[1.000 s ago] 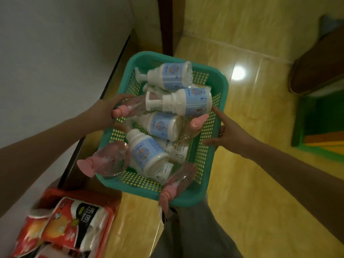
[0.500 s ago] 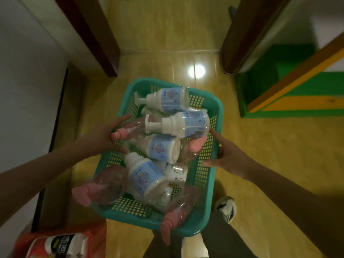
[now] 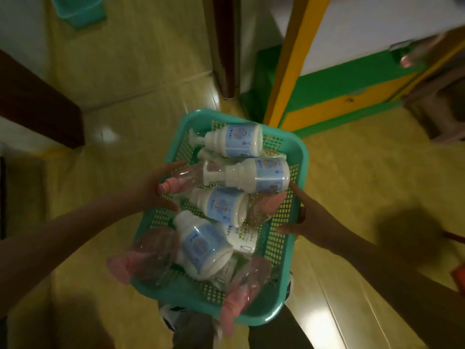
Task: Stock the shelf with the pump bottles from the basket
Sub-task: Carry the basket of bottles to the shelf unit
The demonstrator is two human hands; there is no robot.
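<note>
A: Obscured items?
B: Basket (image 3: 300, 157) walls hide most fingers. Lower pump bottles (image 3: 247, 177) are buried; clear pink-capped ones blur.
A: Hands?
B: Left hand (image 3: 151, 187) grips the left rim, right hand (image 3: 309, 217) grips the right rim — basket held off the floor, bottles piled on their sides inside.
A: Room?
B: Glossy yellow floor (image 3: 352, 187); green-and-yellow shelf (image 3: 334, 102) ahead-right — dim.

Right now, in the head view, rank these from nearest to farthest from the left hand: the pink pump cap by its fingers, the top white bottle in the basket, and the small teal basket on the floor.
1. pink pump cap: right at the left hand, basket's left edge.
2. top white bottle: far end of the basket.
3. small teal basket: on the floor, top left of the view.
</note>
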